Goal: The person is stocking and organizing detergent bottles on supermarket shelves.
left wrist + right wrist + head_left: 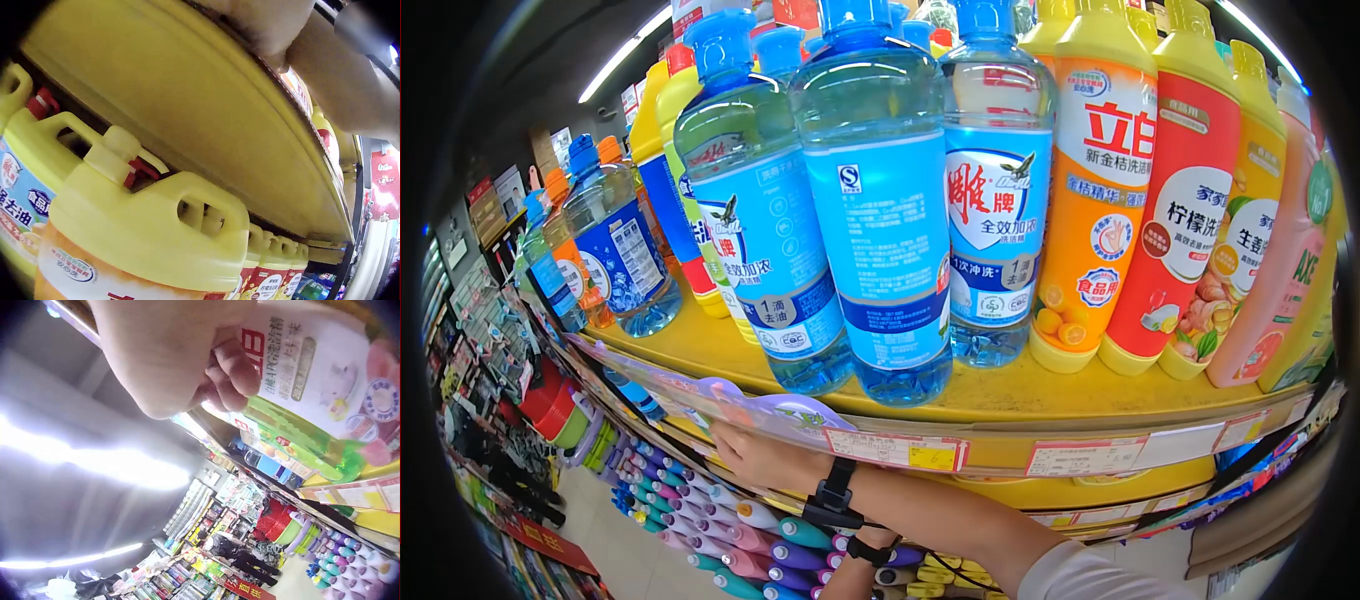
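Observation:
In the head view my right hand [745, 455] reaches from the right to under the upper shelf's front edge, its fingertips hidden behind it. In the right wrist view the curled fingers of that right hand [181, 356] lie against the upper part of a bottle [337, 381] with green liquid and a white and pink label; the thumb is hidden. My left hand [878, 538] is mostly covered by the right forearm in the head view. Part of the left hand [265, 25] shows at the shelf edge in the left wrist view, its fingers out of sight.
Blue-labelled bottles [880, 240] and orange bottles [1090, 190] line the upper shelf [1020, 385]. Large yellow jugs [150, 225] stand beneath a shelf board [156, 81]. Colourful bottles [740, 535] are massed near the floor; a person [240, 553] is in the aisle.

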The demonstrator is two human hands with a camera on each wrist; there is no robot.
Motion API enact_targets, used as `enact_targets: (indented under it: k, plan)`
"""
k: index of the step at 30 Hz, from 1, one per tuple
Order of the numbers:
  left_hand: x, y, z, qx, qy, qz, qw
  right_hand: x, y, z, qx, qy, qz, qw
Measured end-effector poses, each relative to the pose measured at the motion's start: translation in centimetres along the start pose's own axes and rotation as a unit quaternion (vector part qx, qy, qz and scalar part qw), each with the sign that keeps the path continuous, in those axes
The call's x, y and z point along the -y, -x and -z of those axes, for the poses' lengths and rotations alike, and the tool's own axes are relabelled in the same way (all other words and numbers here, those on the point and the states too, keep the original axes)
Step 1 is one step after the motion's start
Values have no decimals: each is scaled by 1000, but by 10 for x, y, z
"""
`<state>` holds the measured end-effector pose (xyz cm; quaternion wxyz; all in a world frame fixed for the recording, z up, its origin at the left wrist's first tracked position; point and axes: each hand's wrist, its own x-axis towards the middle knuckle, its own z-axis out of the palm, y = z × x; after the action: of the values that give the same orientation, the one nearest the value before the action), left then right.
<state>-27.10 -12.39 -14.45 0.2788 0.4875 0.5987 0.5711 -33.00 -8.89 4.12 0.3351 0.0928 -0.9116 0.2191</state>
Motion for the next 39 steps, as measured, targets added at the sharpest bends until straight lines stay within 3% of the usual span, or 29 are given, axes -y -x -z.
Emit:
enact_targets:
  k: [1,4,6,9,11,12,13,15,19,22,24,26,29,37,39]
  plan:
    - [0,0,-1,1,0,0,1000,8,-1,12,21,-144,-76,986]
    - [1,0,-1,0,2,0,1000,3,0,6,15,-72,-35,997]
    - [0,0,-1,-1,1,1,1000,-15,5,-29,-80,169,62,980]
    - [-3,-3,-1,1,1,2,1000,-21,8,-40,-127,328,125,928]
    - [-3,-2,-1,-1,-1,0,1000,-10,4,-19,-68,192,61,977]
    - [-5,-2,-1,0,-1,2,1000,-2,2,-4,-6,28,-14,999]
    - [-4,-1,-1,-1,-4,0,1000,4,0,8,56,-136,-89,985]
    - [-4,-3,-1,0,-5,1,1000,2,3,7,40,-174,-97,979]
    - [-4,-2,-2,-2,-9,-4,1000,8,-1,19,59,-162,-124,977]
    - [-5,-5,-1,-4,-17,-9,1000,4,0,3,9,-80,-94,992]
    - [-6,-8,0,-8,-26,-16,999,4,2,-7,-69,-79,-74,992]
    - [-6,-8,1,-14,-39,-28,999,0,7,-11,-82,-92,-68,990]
    - [-10,-13,3,-23,-62,-49,997,0,13,-10,-30,-95,-59,993]
    - [-26,-23,2,-54,-159,-111,980,52,89,65,-116,43,0,992]
    - [-33,-22,-1,-72,-208,-116,969,55,132,86,-62,89,-60,992]
